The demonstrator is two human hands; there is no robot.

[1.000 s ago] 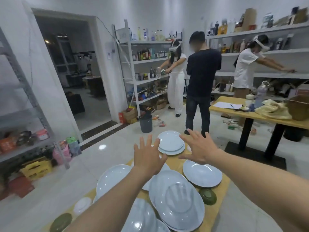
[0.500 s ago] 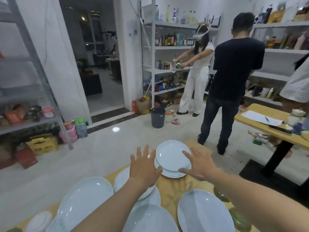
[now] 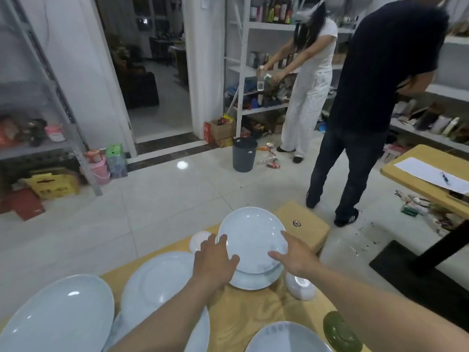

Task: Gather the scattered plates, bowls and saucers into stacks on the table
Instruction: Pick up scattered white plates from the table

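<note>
- The top plate (image 3: 251,240) lies between the two hands. It rests on a lower plate (image 3: 253,282) and sits a little off-centre, towards the side away from the wrists.
- The left hand (image 3: 215,260) has its fingers spread and nearly straight over the plate's left rim, with the thumb on the face.
- The right hand (image 3: 297,257) does much the same on the right rim, forefinger along the edge and thumb on the face.
- Neither hand looks clamped yet, and I can't tell whether any fingertips hook underneath.
- I'd say these are glazed ceramic: stiff, smooth and rather slippery, with some weight once doubled up, and quick to chip if knocked together.
- The sensible hold is at opposite rims, fingers under and thumbs on top, keeping the plate level and setting it down flat rather than sliding it.
- A small white saucer (image 3: 201,241) sits just past the left fingertips.
- A white bowl (image 3: 300,289) lies tipped right under the right wrist, and a green dish (image 3: 341,331) lies under that forearm.
- A large plate (image 3: 162,283) lies beside the left forearm, with another large plate (image 3: 58,318) further out on that side.
- The tipped bowl looks the likeliest thing to get clipped when the right arm draws back.
- The bare desk (image 3: 248,311) between the forearms offers a landing spot.
- A person in dark clothes (image 3: 375,97) stands well beyond the right hand, clear of the work.
</note>
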